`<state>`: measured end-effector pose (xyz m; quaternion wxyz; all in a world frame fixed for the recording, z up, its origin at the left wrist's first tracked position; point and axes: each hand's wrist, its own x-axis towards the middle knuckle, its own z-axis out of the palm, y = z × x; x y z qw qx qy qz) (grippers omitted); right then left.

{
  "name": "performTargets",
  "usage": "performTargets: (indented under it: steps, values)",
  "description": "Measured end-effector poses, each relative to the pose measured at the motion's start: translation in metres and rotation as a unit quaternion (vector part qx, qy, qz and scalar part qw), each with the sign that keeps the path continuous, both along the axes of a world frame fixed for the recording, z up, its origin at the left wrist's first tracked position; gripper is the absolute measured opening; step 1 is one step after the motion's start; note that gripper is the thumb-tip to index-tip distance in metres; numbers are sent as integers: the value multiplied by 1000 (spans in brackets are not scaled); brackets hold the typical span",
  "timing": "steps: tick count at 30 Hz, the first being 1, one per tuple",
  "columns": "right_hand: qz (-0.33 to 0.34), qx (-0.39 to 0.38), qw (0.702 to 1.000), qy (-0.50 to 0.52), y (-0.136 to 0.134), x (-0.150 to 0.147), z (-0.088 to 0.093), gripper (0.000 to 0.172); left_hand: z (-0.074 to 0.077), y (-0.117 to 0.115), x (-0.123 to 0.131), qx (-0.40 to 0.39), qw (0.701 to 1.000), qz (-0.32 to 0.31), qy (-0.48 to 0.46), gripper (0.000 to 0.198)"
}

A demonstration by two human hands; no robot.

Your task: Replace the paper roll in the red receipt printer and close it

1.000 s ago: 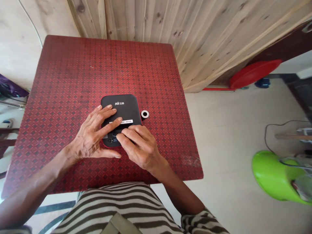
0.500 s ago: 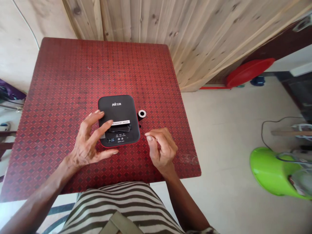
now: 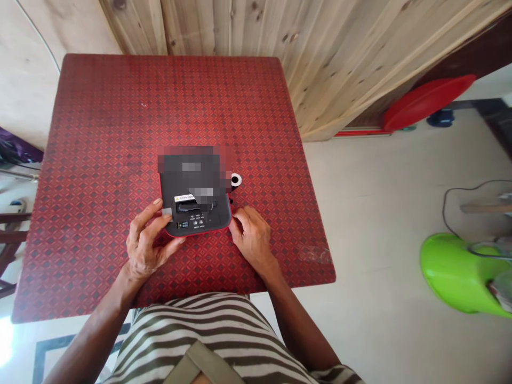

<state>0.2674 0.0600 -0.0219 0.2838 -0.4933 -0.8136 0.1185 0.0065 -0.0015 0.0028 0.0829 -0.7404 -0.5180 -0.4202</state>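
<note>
Your left hand [image 3: 148, 242] spans the near-left corner of the flat black device with rounded corners and a red rim [image 3: 178, 181]. The grip is half open and holds that corner: two fingertips bear on the left margin, at the small grey sticker [image 3: 167, 214], and the thumb reaches along the near edge. Your right hand [image 3: 252, 234] is curled narrow, with thumb and forefinger at the device's right edge, close to its near-right corner. The fingertips there are partly hidden; you cannot tell whether they pinch the rim or only touch it.

The device lies between your hands, slightly right of centre on the red, diamond-patterned table [image 3: 120, 106] and closer to its near edge than to its far edge. Whether its near side is raised cannot be determined. The far portion of the device is pixelated; the dark recessed slot [image 3: 188, 207] shows nearer you.

Note the short black cylinder with a white ring-shaped end [image 3: 236, 180], just beside the device's right edge. Bare tabletop extends left, right and far of the device. The far edge adjoins the pale wooden plank wall [image 3: 224, 26]; your striped shirt [image 3: 196, 325] is at the near edge.
</note>
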Motion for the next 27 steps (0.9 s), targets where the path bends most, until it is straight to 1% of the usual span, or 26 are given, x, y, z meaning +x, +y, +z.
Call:
performTargets:
  steps: [5, 11, 14, 20, 22, 23, 25, 27]
  values:
    - [-7, -9, 1000, -3, 0, 0, -2, 29, -1, 0, 0, -2, 1000, 11, -3, 70]
    - [-7, 4, 1000, -5, 0, -1, -1, 29, 1, 4, -1, -23, 998, -5, -53, 68]
    - [-5, 2, 1000, -6, 0, 0, -1, 30, 2, 5, -3, -36, 997, -6, -64, 68]
    - [2, 24, 1000, 5, -1, 0, -3, 31, 1, 7, -5, -41, 997, -7, -69, 61]
    - [5, 19, 999, 33, -1, 1, 5, 30, 0, 7, -4, -46, 996, -7, -71, 60]
    - [5, 18, 999, 51, -1, 2, 12, 29, 0, 7, -4, -47, 996, -6, -71, 59]
    - [8, 22, 996, 85, 2, 3, 34, 22, -1, 6, -3, -44, 997, -2, -64, 59]
    - [26, 37, 994, 102, 11, -1, 61, 13, -2, 6, -3, -38, 998, 1, -52, 60]
